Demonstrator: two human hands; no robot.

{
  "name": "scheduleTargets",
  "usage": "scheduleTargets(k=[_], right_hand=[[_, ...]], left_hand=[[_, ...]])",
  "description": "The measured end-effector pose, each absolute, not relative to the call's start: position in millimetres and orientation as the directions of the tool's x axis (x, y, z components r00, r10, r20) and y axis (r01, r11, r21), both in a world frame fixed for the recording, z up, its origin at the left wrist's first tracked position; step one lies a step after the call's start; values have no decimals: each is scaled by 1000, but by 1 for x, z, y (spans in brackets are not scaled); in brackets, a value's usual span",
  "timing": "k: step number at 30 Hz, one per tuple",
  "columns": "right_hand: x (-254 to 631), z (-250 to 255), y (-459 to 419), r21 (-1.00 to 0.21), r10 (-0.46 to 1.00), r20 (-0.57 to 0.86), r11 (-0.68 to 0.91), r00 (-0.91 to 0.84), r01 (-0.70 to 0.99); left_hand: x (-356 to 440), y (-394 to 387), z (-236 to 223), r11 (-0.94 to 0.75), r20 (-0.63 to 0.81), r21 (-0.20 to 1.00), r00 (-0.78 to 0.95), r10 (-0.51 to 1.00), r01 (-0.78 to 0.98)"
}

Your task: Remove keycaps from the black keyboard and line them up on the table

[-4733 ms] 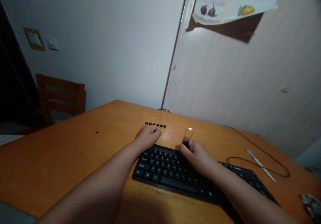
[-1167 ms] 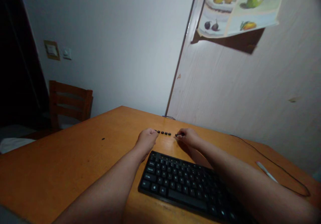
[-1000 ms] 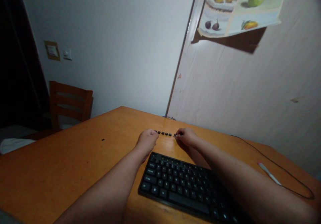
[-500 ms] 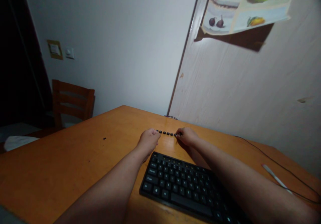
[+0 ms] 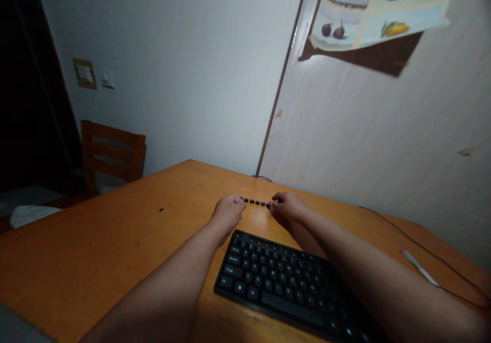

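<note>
Small black keycaps (image 5: pixel 257 202) lie in a short, spaced row on the wooden table, between my hands. My left hand (image 5: pixel 229 212) is closed beside the row's left end, fingers curled; what it holds, if anything, is hidden. At the right end, my right hand (image 5: pixel 289 206) has its thumb and forefinger close to the last keycap (image 5: pixel 268 205). Another dark keycap (image 5: pixel 280 200) shows between the bent fingers of that hand. Nearer to me is a black keyboard (image 5: pixel 276 281), partly covered by my right forearm; its top row shows bare spots.
A small black piece (image 5: pixel 161 210) lies on the table (image 5: pixel 115 251) to the left. On the right are a white, pen-like stick (image 5: pixel 420 267) and a thin black cable (image 5: pixel 402 230). A wooden chair (image 5: pixel 113 151) stands beyond the left edge; the wall (image 5: pixel 184 77) borders the back.
My right hand has lifted slightly, its fingertips easing off the keycap at the row's right end. My left hand stays in place. The view has shifted a little.
</note>
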State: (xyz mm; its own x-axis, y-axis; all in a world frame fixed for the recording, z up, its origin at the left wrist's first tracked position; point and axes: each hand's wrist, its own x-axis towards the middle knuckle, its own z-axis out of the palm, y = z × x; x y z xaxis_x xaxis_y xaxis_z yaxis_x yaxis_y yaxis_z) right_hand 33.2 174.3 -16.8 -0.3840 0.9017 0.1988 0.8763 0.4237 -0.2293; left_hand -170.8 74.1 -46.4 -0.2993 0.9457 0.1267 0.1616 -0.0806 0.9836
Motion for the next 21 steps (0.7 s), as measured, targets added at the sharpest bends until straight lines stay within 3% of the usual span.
scheduleTargets(k=[4,8,14,21], right_hand=[[48,-1,163,-318,884,262,457,-387,830],[67,18,130,-573,892,346,446,-291,687],[93,34,65,-838,964,215,264,-154,478],[118,32,22,-873,972,64,164,-225,460]], left_hand=[[-171,75,-46,-84,133,982,-303,944,169],[-169,75,-44,-100,157,975,-299,941,198],[-164,74,-43,-171,235,933,-173,957,317],[-158,64,-34,-313,383,818,-51,922,483]])
